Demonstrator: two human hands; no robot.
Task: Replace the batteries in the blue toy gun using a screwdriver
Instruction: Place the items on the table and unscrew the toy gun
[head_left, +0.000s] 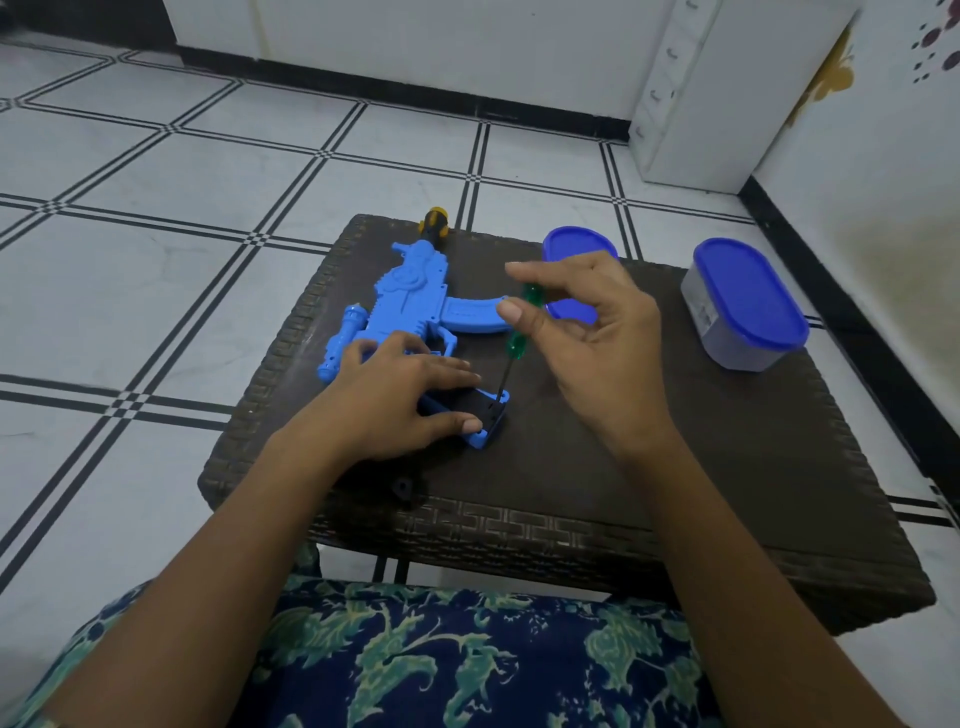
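The gun (410, 291) is lying flat on the dark woven table (675, 467), left of the frame's centre. Its yellow-and-black muzzle is pointing toward the table's far edge and its grip end is reaching toward the person.

The left hand (395, 400) is pressing down on the grip. Its fingers are lying nearly straight across it, and the thumb is resting along the near edge, not curled around anything.

The right hand (587, 353) is pinching the green handle of the screwdriver (517, 340) between thumb and forefinger, the other fingers hanging loose. The screwdriver is standing almost upright, and its tip is touching the black panel (491, 410) at the grip's end.

A small black piece (402, 487) is sitting near the table's front edge, below the left wrist. A blue-lidded tub (748, 301) is standing at the right of the table. Another one (574, 244) is showing partly behind the right hand.
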